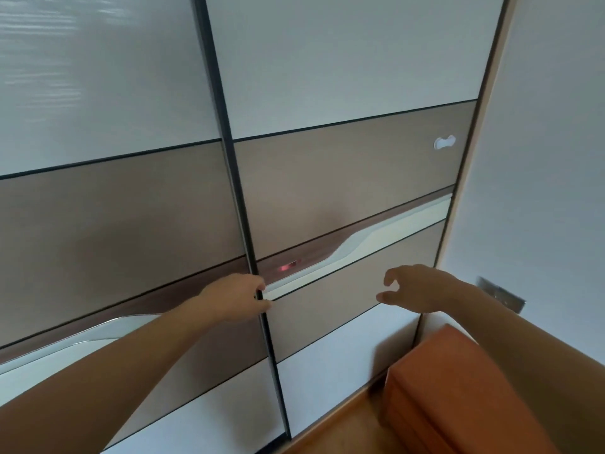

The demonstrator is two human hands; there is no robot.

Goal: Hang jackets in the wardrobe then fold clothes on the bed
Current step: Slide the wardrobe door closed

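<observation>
A wardrobe with two sliding doors fills the view, both closed. The left door and the right door have white and beige panels and meet at a dark vertical frame. My left hand grips that frame's edge at waist height, fingers curled round it. My right hand hovers in front of the right door's lower beige panel, fingers loosely curled, holding nothing and apart from the door. No jackets, clothes or bed are in view.
An orange upholstered block stands at the lower right on a wooden floor. A white wall borders the wardrobe on the right, with a metal plate on it. A small white knob sits on the right door.
</observation>
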